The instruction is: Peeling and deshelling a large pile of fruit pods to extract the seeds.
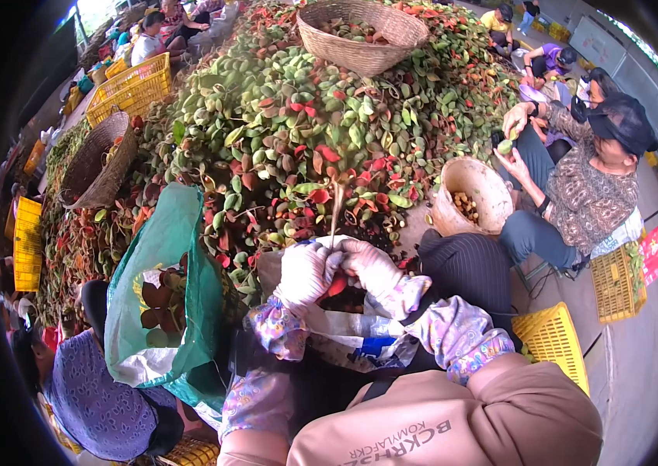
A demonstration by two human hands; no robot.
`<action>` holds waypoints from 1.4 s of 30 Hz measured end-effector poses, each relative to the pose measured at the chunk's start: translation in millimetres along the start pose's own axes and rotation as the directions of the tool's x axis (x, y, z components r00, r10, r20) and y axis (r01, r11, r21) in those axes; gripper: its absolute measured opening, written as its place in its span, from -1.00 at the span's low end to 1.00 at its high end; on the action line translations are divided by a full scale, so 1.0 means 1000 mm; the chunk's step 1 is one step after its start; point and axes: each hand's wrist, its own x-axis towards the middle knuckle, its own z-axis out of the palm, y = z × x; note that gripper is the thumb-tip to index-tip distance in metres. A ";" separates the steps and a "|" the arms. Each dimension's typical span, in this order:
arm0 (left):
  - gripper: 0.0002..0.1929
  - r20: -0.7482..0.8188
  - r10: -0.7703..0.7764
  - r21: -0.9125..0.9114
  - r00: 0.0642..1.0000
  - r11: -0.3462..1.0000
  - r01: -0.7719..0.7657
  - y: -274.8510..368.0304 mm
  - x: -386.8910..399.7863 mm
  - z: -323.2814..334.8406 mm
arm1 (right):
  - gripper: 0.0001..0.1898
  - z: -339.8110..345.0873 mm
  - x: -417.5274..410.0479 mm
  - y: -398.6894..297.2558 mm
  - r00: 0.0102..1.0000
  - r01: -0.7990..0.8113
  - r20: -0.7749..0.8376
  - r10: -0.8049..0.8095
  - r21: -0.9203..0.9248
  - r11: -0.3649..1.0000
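My left hand (304, 275) and my right hand (371, 269), both in pale knit gloves, meet in front of my body. Between them is a red seed pod (338, 284), partly hidden by the fingers. A thin tan stalk (336, 212) rises just beyond my fingertips; whether it joins the pod I cannot tell. Below my hands, a white woven sack (384, 346) with blue print lies open across my lap. Past my hands spreads a big heap of green, brown and red pods (282, 134), with dark seeds among the nearest ones.
A green mesh sack (195, 303) holding pods stands at my left. Wicker baskets (364, 55) (96, 163) rest on the heap. At right, a co-worker (588, 175) handles a green pod beside a pale bucket (472, 195). A yellow crate (553, 343) sits near my right elbow.
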 end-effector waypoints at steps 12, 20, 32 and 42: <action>-0.42 0.155 -0.620 -0.895 0.769 0.242 0.375 -0.015 -0.001 -0.044 | -0.34 -0.024 0.009 -0.022 0.962 0.234 0.210 -0.174 -0.309 0.922; -0.49 0.093 -0.595 -0.893 0.798 0.305 0.332 -0.012 -0.001 -0.036 | -0.43 0.019 0.054 -0.007 0.969 0.049 0.228 -0.094 0.198 0.979; -0.62 0.037 -0.793 -0.998 0.608 -0.059 -0.016 -0.069 -0.028 0.015 | -0.48 0.233 0.076 -0.084 0.645 0.027 0.685 -0.338 0.423 0.906; -0.69 0.176 -0.831 -0.981 0.528 -0.105 0.162 -0.050 -0.027 -0.006 | -0.67 0.174 0.119 -0.076 0.350 0.904 0.825 -0.444 -0.171 0.392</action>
